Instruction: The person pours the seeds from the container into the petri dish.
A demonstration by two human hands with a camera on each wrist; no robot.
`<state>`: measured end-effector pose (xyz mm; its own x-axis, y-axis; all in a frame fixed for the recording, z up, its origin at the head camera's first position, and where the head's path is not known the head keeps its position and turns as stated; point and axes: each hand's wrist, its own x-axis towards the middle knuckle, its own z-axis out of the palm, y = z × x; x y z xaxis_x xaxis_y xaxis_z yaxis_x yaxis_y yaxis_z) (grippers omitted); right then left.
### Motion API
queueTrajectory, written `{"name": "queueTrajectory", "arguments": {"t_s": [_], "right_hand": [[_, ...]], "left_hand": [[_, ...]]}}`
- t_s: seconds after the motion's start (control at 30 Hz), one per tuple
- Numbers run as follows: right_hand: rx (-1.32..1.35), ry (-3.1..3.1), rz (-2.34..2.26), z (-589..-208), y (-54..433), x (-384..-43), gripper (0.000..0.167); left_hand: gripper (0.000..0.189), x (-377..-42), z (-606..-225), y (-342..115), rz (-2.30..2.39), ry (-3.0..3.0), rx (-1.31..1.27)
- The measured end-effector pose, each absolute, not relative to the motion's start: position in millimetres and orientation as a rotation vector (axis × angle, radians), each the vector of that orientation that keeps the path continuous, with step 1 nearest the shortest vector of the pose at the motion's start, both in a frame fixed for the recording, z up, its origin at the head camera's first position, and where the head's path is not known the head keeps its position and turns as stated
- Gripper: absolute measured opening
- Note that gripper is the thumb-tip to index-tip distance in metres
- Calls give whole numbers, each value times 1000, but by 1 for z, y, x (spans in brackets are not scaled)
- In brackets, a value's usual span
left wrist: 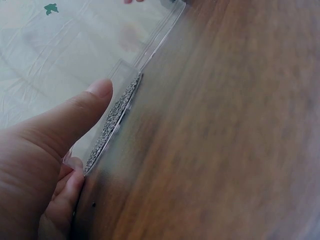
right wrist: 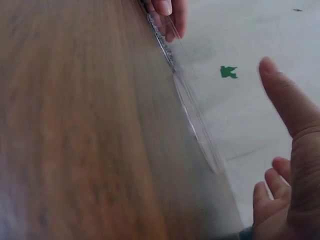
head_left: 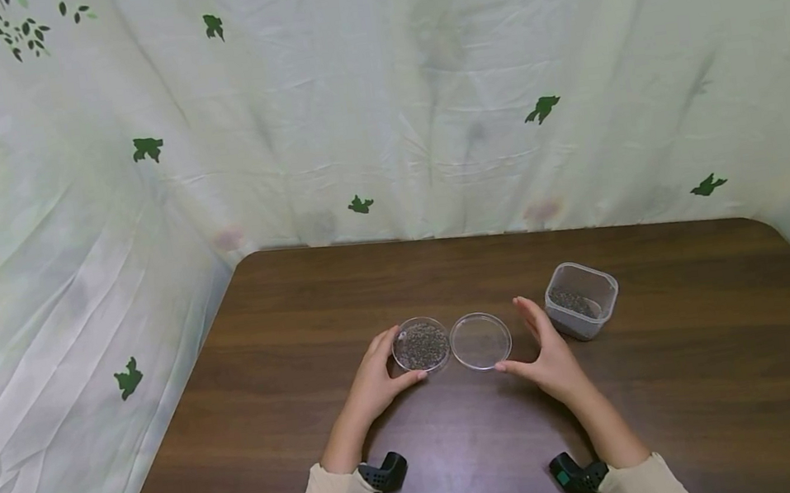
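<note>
A clear petri dish [head_left: 417, 318] filled with small dark grey granules [head_left: 422, 347] lies on the table. My left hand [head_left: 376, 384] holds this dish at its left side, the thumb at the near rim and fingers at the far left rim. Beside it on the right lies a second clear round petri dish [head_left: 481, 341] with nothing in it. To the right of that one, my right hand [head_left: 552, 359] is spread, its thumb tip near the lower right rim. The right wrist view shows the right thumb [right wrist: 287, 97] and fingers apart from the dish.
Behind the right hand stands a square clear plastic tub [head_left: 576, 325] with more grey granules in its bottom. The brown wooden table [head_left: 285, 319] ends at a white curtain [head_left: 378, 115] with green leaf and bird prints. Dark devices are strapped to both wrists.
</note>
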<state>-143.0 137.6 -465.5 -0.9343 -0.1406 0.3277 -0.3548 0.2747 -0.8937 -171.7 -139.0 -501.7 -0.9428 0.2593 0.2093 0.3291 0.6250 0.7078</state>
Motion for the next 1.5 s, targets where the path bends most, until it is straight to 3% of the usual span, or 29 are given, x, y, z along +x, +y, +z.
{"name": "queueTrajectory", "arguments": {"t_s": [0.37,0.87,1.5], "right_hand": [[454,-2621,1612,-500,143,-162,101],[428,-2818,1302,-500,135,-160,96],[429,-2622,1431,-503,133,-161,93]], "left_hand": [[85,-172,-502,-139,-1218,-2756,-505],[85,-172,-501,-139,-1216,-2764,-500],[85,-172,-502,-140,-1209,-2762,-503]]}}
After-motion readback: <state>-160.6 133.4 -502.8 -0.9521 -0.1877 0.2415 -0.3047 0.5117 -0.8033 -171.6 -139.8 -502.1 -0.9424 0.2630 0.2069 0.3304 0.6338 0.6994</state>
